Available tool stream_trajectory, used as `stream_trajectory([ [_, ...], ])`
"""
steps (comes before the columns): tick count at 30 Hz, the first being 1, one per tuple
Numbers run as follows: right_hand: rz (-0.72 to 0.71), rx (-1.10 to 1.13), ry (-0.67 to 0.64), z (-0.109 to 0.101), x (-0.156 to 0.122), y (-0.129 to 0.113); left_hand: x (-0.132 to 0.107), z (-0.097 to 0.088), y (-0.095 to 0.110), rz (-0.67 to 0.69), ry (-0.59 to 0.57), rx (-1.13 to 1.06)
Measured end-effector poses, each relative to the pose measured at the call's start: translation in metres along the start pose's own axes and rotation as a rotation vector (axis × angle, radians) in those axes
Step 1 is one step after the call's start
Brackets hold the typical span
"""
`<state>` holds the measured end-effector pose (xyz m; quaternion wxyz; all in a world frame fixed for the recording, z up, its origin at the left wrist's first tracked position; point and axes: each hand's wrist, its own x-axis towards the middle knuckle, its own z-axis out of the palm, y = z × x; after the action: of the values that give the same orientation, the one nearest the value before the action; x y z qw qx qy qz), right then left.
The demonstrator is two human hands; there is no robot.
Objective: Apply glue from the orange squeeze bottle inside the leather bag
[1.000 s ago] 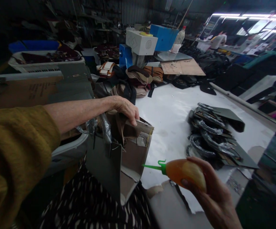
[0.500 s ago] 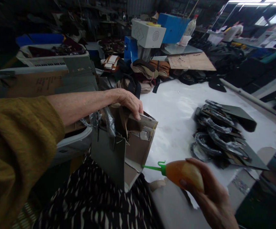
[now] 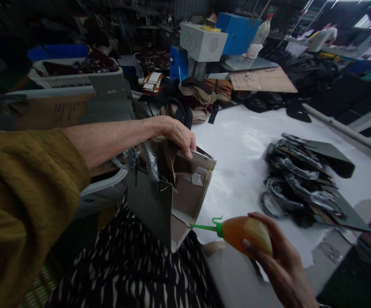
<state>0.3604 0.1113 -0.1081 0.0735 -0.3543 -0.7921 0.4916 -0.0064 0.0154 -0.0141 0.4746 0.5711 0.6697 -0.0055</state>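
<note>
My left hand [image 3: 181,136] is closed on the upper edge of a grey-green bag body [image 3: 150,207], which rests tilted on my lap with its open side panel facing right. Plastic-wrapped handles [image 3: 150,160] show at the bag's top. In my right hand [image 3: 277,252] is a squeeze glue bottle [image 3: 245,233] with amber contents and a green nozzle. The nozzle tip lies at the lower right edge of the bag's open side; whether glue is coming out is too small to see. The left fingertips inside the bag are hidden.
A pile of grey-green bag pieces with plastic-wrapped handles [image 3: 296,177] lies on the white table [image 3: 233,149]. Folded strap bundles [image 3: 198,96] sit by a white-and-blue machine [image 3: 203,42] at the back. Bins [image 3: 76,81] stand at left. Another person [image 3: 325,38] is far right.
The view has shifted slightly, so the whole scene sits a little further right. The nozzle tip stays at the edge of the bag, and both hands keep their holds.
</note>
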Motion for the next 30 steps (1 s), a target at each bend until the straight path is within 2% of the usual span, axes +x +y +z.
stream_trajectory([
  [5, 0.108, 0.068, 0.000, 0.003, 0.008, 0.002, -0.007, 0.000, 0.003, -0.010, 0.057, 0.023],
  [9, 0.150, 0.155, 0.053, 0.010, 0.008, -0.007, -0.012, -0.001, 0.006, -0.033, 0.090, 0.004],
  [13, 0.148, 0.176, 0.071, 0.013, 0.008, -0.012, -0.016, 0.000, 0.010, -0.073, 0.114, -0.002],
  [20, 0.114, 0.157, 0.011, 0.008, 0.015, 0.007, -0.020, 0.001, 0.010, -0.053, 0.137, 0.026],
  [30, 0.107, 0.089, 0.044, 0.012, 0.011, -0.003, -0.026, 0.003, 0.015, -0.062, 0.162, -0.018],
])
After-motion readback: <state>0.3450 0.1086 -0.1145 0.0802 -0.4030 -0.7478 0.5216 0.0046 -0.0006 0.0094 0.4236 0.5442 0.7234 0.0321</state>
